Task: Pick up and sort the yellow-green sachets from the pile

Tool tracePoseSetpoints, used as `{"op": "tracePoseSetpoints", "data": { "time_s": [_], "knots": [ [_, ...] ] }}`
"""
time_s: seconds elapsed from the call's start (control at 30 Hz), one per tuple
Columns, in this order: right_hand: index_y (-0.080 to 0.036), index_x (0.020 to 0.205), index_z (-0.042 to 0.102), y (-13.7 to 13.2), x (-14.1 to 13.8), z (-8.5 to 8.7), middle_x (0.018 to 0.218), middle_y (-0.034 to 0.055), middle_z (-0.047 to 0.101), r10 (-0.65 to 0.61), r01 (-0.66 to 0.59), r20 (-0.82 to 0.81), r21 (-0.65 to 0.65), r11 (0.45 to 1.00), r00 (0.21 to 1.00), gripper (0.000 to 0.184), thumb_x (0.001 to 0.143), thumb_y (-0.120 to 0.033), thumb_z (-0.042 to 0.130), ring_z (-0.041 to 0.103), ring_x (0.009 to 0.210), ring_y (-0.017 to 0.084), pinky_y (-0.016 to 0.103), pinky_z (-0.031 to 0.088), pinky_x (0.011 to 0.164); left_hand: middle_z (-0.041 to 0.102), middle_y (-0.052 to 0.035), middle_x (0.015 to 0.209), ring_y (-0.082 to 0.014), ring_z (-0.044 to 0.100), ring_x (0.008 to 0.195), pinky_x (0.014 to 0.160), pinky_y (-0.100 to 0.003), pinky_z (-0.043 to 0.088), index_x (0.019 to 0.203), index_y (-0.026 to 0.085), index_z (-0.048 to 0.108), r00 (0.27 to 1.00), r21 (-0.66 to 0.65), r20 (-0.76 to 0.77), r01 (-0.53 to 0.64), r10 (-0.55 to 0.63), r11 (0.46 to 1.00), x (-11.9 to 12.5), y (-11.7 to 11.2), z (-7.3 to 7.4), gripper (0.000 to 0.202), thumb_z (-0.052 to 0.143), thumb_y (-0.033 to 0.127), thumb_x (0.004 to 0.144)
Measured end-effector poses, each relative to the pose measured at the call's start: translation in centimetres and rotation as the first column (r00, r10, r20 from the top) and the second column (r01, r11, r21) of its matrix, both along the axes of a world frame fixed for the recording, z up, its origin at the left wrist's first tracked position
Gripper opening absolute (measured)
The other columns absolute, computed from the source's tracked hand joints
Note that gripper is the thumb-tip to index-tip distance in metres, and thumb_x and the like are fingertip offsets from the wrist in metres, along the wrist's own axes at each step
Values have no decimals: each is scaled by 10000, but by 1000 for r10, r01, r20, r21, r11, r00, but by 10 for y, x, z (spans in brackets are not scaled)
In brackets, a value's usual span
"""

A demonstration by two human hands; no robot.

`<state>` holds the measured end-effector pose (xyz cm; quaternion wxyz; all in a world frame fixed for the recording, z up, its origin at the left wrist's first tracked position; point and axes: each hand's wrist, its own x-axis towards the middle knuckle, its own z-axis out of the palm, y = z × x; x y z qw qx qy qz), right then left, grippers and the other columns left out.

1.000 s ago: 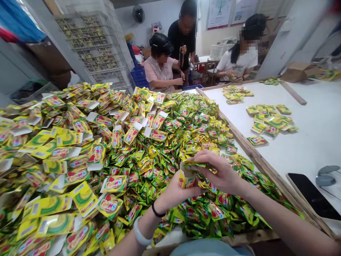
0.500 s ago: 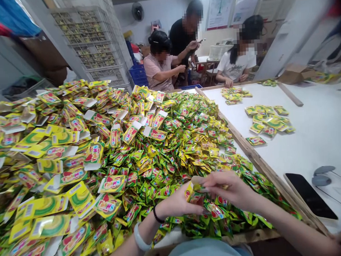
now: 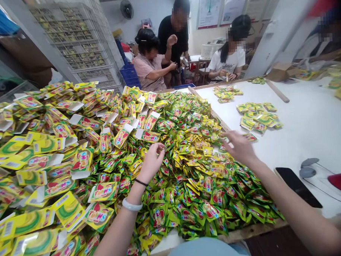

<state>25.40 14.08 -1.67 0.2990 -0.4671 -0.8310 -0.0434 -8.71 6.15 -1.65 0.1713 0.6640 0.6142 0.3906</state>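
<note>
"What could go wrong from here?"

"From my feed, I'd watch the packets (image 3: pixel 193 181). They're heaped loose, so a push from the left hand (image 3: pixel 152 158) could start a slide. The right hand (image 3: pixel 240 147) is blurred by the strip (image 3: pixel 221 121); if it swept low, it might nudge the near box (image 3: pixel 250 138)."

"How are the grips?"

"The left's fingers curl toward the thumb; I can't tell whether they pinch anything. The right's fingers are spread, and I see nothing in them."

"And where are things?"

"Packets lie below and around the left hand, with an open box (image 3: pixel 147 135) just beyond it. The near box lies just past the right hand, partly hidden."
</note>
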Motion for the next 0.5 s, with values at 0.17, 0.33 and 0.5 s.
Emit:
{"op": "tracePoseSetpoints", "data": {
  "time_s": [0.17,0.33,0.5],
  "knots": [
    [-185,1102,567,-6,-74,-40,1016,107,600,270,-257,71,-159,953,960,326,825,-351,526,564,958,242,350,480,796,572,-48,911,-172,556,815,757,-308,462,949,193,565,999,-30,-16,43,-43,999,24,-21,-24,145,479,210,833],
    [-194,1316,430,2,-94,-42,1330,130,437,390,-370,81,-188,910,917,613,724,-228,586,437,1179,279,420,392,959,577,-50,938,-164,571,811,721,-289,474,955,200,571,1000,-30,-8,22,-22,999,20,-28,-30,155,457,216,850],
    [-272,1006,667,20,-101,-37,1279,39,544,488,-536,-220,-347,770,844,283,734,-213,618,425,1208,291,473,338,1005,593,-62,960,-164,586,845,691,-269,487,1012,196,564,1000,-8,13,13,-13,1000,18,-23,-32,197,431,226,870]
  ]
}}
